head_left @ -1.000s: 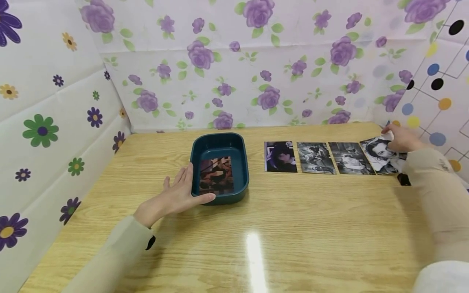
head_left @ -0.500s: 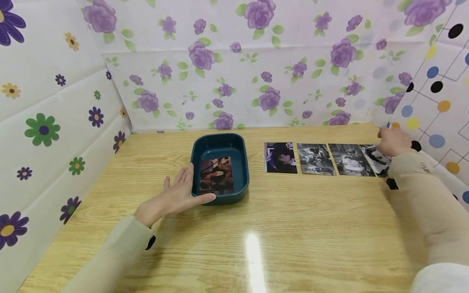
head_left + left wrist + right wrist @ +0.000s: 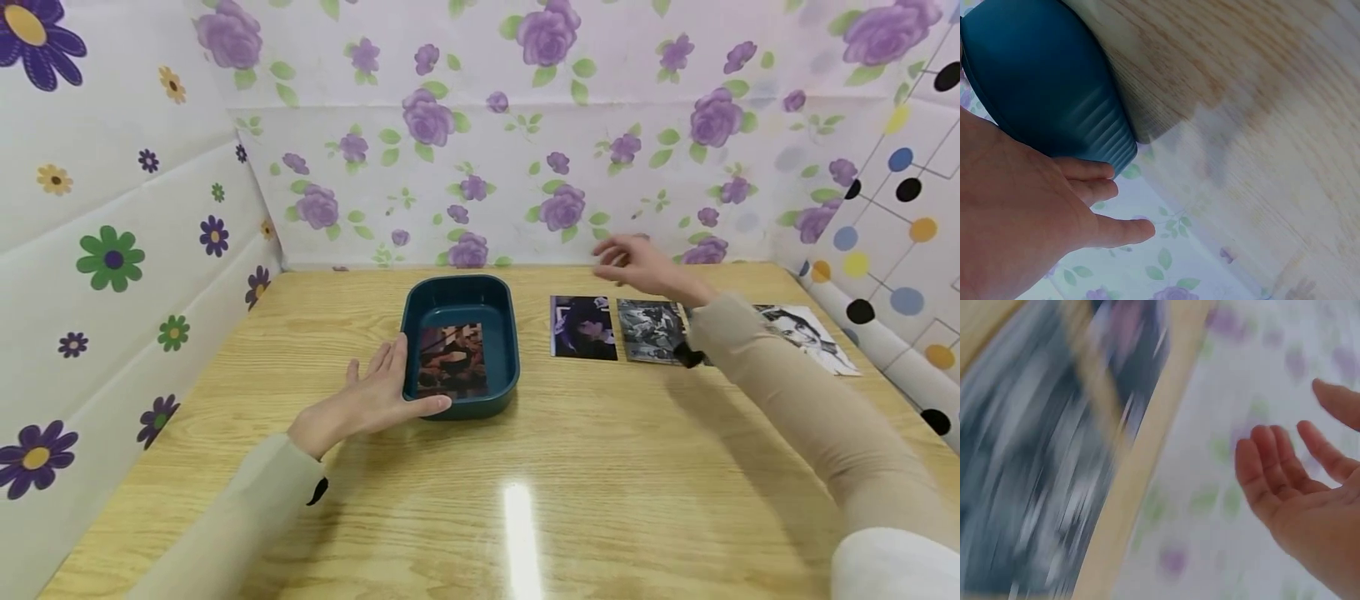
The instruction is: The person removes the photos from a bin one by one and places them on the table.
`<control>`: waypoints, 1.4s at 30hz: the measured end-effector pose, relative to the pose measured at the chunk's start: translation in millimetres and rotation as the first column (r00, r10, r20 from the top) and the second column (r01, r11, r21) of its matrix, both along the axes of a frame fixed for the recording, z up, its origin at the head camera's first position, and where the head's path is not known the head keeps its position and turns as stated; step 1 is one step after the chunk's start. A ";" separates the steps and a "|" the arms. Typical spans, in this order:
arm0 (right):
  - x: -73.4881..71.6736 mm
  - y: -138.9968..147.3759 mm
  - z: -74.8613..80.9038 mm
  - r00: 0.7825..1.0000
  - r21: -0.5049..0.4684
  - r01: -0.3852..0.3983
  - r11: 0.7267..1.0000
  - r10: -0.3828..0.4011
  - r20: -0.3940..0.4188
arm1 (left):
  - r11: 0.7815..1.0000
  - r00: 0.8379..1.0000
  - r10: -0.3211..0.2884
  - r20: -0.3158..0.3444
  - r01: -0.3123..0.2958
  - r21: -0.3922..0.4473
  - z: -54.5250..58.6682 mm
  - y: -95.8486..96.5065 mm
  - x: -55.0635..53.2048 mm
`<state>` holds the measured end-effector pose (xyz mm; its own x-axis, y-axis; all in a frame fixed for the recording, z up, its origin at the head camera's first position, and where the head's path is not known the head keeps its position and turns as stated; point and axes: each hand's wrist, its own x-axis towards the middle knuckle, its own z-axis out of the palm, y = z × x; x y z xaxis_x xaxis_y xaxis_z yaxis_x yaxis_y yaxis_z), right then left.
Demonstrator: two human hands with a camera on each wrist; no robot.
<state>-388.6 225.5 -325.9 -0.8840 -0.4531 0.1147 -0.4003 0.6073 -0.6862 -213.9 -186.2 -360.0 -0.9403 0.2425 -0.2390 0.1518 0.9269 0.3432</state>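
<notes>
My left hand (image 3: pixel 356 408) rests against the left side of a dark teal tray (image 3: pixel 512 342), fingers extended along its wall and thumb over the near rim. A dark reddish-brown photo (image 3: pixel 453 360) lies inside the tray. My right hand (image 3: pixel 647 267) hovers above the table's back edge with nothing in it, its fingers loosely bent, as the right wrist view also shows. Below it lies a row of photos: a purple-dark portrait (image 3: pixel 583 327), a black-and-white scene (image 3: pixel 648 331), another mostly hidden under the right forearm, and a black-and-white face photo (image 3: pixel 806 336) at the right end.
The wooden table (image 3: pixel 420 508) meets a flower-printed back sheet (image 3: pixel 517 183). Printed sheets also stand along the left (image 3: pixel 180 275) and right (image 3: pixel 900 267) sides. The right sleeve (image 3: pixel 795 392) reaches across the photo row.
My right hand has left the face photo at the row's right end and swung left above the row. My left hand keeps its place on the tray. The head view has shifted slightly.
</notes>
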 end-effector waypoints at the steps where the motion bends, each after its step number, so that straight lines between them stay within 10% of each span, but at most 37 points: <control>1: 1.7 -15.3 1.4 0.999 -0.015 -0.042 0.999 0.043 0.002 | 1.000 1.000 -0.001 0.000 0.001 0.002 -0.2 0.6 0.0; 12: 5.1 -152.3 3.9 0.925 0.088 -0.374 0.923 0.378 -0.040 | 1.000 1.000 -0.015 0.014 0.014 0.012 -0.6 7.2 -2.7; 17: -0.1 -191.0 -8.5 0.894 0.364 -0.437 0.822 0.443 0.073 | 1.000 1.000 -0.022 0.010 0.022 0.016 0.3 7.3 -3.1; 24: -3.0 -215.8 -26.3 0.906 0.615 -0.384 0.689 0.411 0.105 | 0.999 1.000 -0.020 0.020 0.019 0.027 0.5 5.6 -1.6; 34: 1.6 -222.2 -27.3 0.922 0.563 -0.357 0.745 0.378 0.084 | 0.999 1.000 -0.006 0.000 0.006 0.036 1.3 1.0 -1.2; 42: 12.2 -215.9 -24.4 0.937 0.255 -0.341 0.905 0.349 0.016 | 1.000 1.000 -0.004 0.028 0.003 0.029 0.1 -2.7 -1.1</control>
<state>-376.4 9.6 -350.3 -0.6652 -0.7464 -0.0189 -0.6334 0.5776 -0.5150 -215.1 -188.9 -359.9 -0.9323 0.2534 -0.2579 0.1453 0.9158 0.3745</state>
